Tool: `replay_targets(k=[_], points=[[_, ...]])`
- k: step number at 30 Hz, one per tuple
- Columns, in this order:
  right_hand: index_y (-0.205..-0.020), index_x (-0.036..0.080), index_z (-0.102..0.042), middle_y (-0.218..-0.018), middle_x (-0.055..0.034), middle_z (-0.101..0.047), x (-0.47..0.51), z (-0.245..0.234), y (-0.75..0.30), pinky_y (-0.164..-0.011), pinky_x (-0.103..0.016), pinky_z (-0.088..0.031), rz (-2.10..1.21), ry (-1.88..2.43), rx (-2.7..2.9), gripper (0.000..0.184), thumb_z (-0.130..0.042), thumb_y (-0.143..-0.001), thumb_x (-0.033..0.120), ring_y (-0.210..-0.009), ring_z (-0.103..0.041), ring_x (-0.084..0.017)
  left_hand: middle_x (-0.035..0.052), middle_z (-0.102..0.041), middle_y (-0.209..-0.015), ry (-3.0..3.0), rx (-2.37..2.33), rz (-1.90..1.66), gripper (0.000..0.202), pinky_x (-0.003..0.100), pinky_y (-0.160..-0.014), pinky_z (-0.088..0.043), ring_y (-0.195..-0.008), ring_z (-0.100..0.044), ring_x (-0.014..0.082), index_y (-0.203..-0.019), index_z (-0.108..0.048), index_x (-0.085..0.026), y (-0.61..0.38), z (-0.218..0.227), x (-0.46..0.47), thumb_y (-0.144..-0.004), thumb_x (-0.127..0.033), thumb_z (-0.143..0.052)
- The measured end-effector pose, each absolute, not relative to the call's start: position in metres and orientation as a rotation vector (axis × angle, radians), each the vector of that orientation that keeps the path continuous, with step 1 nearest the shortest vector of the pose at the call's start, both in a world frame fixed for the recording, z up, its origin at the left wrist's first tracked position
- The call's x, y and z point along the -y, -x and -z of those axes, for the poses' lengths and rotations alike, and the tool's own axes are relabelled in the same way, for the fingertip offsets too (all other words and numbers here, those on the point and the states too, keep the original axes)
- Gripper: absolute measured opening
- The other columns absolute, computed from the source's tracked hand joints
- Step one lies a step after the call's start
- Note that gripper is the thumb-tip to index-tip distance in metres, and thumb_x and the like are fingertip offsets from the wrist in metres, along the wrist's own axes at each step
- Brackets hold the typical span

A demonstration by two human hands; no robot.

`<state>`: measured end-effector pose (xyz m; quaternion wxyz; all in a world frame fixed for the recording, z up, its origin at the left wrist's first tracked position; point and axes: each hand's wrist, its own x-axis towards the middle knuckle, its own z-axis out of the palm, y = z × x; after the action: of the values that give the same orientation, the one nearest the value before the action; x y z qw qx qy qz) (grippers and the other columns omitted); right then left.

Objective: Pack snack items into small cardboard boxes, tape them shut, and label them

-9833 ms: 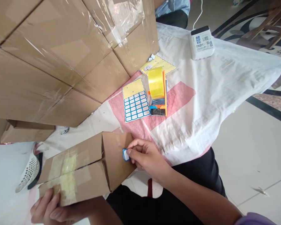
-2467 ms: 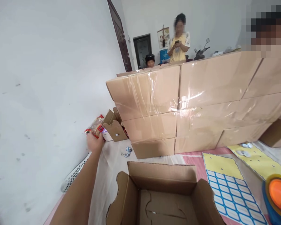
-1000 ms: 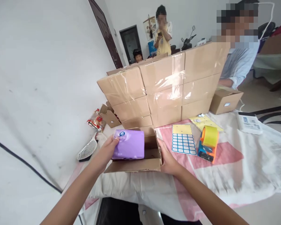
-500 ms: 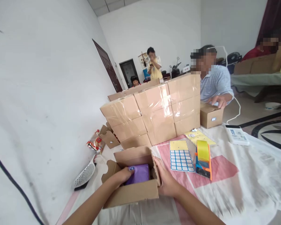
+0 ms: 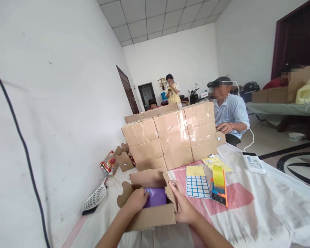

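Note:
An open cardboard box (image 5: 151, 217) sits on the cloth-covered table in front of me. Inside it lies a purple packet (image 5: 155, 197). My left hand (image 5: 136, 200) reaches into the box, fingers curled on the packet's left end. My right hand (image 5: 183, 206) grips the box's right flap from outside. To the right lie a blue label sheet (image 5: 197, 177) and an orange tape dispenser (image 5: 219, 184) with a yellowish tape roll.
A wall of taped cardboard boxes (image 5: 170, 137) stands behind the open box. A person in a light blue shirt (image 5: 229, 113) sits at its right end; others are farther back. A white device (image 5: 253, 162) lies at right, a white basket (image 5: 94, 199) and snack packet (image 5: 108, 163) at left.
I fetched the purple packet from the left and lowered it into the open box. My right hand has stayed on the box's right side. The view has tilted upward.

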<state>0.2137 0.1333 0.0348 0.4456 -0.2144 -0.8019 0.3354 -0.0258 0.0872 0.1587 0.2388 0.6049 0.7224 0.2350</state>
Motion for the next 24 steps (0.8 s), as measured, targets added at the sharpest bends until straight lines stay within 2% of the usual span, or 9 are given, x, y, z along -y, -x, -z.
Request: replay_targets(k=[3,6,8,10,12,14,18,21,24], points=[[-0.158,0.029,-0.023,-0.153,-0.0163,-0.024,-0.124,-0.040,-0.219,-0.123,-0.052,-0.029,-0.849,0.504,1.949,0.114,-0.088,-0.065,0.040,-0.152,-0.027,-0.039,0.0112,-0.065,-0.138,-1.858,-1.898,-0.964,0.040,0.048,-0.121,-0.033,-0.139,-0.051,0.0309,-0.115,-0.069,-0.029,0.037,-0.151,-0.041,-0.090,-0.053,-0.048],[-0.153,0.028,-0.027,-0.150,-0.0156,-0.027,-0.117,-0.039,-0.220,-0.123,-0.054,-0.028,-0.819,0.520,1.923,0.107,-0.087,-0.064,0.035,-0.150,-0.027,-0.039,0.0130,-0.055,-0.149,-1.732,-1.850,-1.769,0.052,0.043,-0.119,-0.039,-0.144,-0.047,0.0269,-0.125,-0.061,-0.029,0.059,-0.115,-0.001,-0.095,-0.064,-0.038],[-0.151,0.028,-0.027,-0.150,-0.0155,-0.029,-0.114,-0.037,-0.220,-0.123,-0.055,-0.027,-0.802,0.544,1.910,0.105,-0.085,-0.064,0.032,-0.150,-0.028,-0.039,0.0161,-0.046,-0.156,-1.612,-1.767,-1.882,0.079,0.044,-0.113,-0.047,-0.144,-0.046,0.0312,-0.136,-0.053,-0.027,0.070,-0.086,0.012,-0.084,-0.084,-0.035],[-0.151,0.028,-0.027,-0.150,-0.0153,-0.030,-0.114,-0.036,-0.221,-0.123,-0.055,-0.028,-0.806,0.552,1.909,0.105,-0.085,-0.064,0.033,-0.149,-0.029,-0.039,0.0169,-0.050,-0.154,-1.655,-1.701,-1.757,0.094,0.047,-0.114,-0.046,-0.143,-0.048,0.0359,-0.131,-0.059,-0.027,0.075,-0.066,0.014,-0.070,-0.096,-0.040],[-0.151,0.027,-0.027,-0.151,-0.0154,-0.031,-0.115,-0.038,-0.223,-0.123,-0.055,-0.029,-0.827,0.549,1.935,0.106,-0.086,-0.064,0.036,-0.149,-0.030,-0.039,0.0150,-0.058,-0.146,-1.701,-1.690,-1.667,0.085,0.048,-0.116,-0.044,-0.140,-0.051,0.0369,-0.115,-0.068,-0.029,0.074,-0.061,0.010,-0.068,-0.095,-0.045],[-0.151,0.026,-0.026,-0.151,-0.0163,-0.033,-0.116,-0.041,-0.227,-0.123,-0.054,-0.029,-0.846,0.538,1.972,0.109,-0.088,-0.063,0.042,-0.149,-0.031,-0.039,0.0132,-0.064,-0.137,-1.694,-1.709,-1.656,0.071,0.047,-0.114,-0.046,-0.135,-0.055,0.0348,-0.098,-0.071,-0.031,0.070,-0.068,0.004,-0.074,-0.091,-0.043],[-0.149,0.027,-0.033,-0.161,-0.0163,-0.024,-0.108,-0.052,-0.234,-0.127,-0.056,-0.017,-0.901,0.576,1.963,0.090,-0.079,-0.076,0.052,-0.156,-0.018,-0.035,0.0129,-0.071,-0.105,-1.496,-1.928,-1.669,0.062,0.044,-0.104,-0.052,-0.114,-0.065,0.0330,-0.074,-0.061,-0.030,0.058,-0.085,-0.006,-0.080,-0.085,-0.032],[-0.155,0.033,-0.029,-0.170,-0.0097,-0.014,-0.099,-0.063,-0.234,-0.128,-0.055,-0.014,-1.022,0.541,1.901,0.078,-0.063,-0.090,0.060,-0.160,-0.009,-0.029,0.0119,-0.068,-0.101,-1.296,-2.097,-1.658,0.049,0.046,-0.103,-0.051,-0.109,-0.064,0.0331,-0.086,-0.060,-0.029,0.046,-0.089,-0.015,-0.085,-0.073,-0.038],[-0.161,0.034,-0.017,-0.169,-0.0079,-0.022,-0.101,-0.076,-0.224,-0.128,-0.051,-0.019,-1.084,0.515,1.735,0.079,-0.048,-0.096,0.065,-0.158,-0.017,-0.025,0.0136,-0.060,-0.135,-1.177,-2.044,-1.717,0.054,0.042,-0.108,-0.048,-0.123,-0.059,0.0304,-0.123,-0.056,-0.025,0.038,-0.091,-0.023,-0.086,-0.063,-0.047]])
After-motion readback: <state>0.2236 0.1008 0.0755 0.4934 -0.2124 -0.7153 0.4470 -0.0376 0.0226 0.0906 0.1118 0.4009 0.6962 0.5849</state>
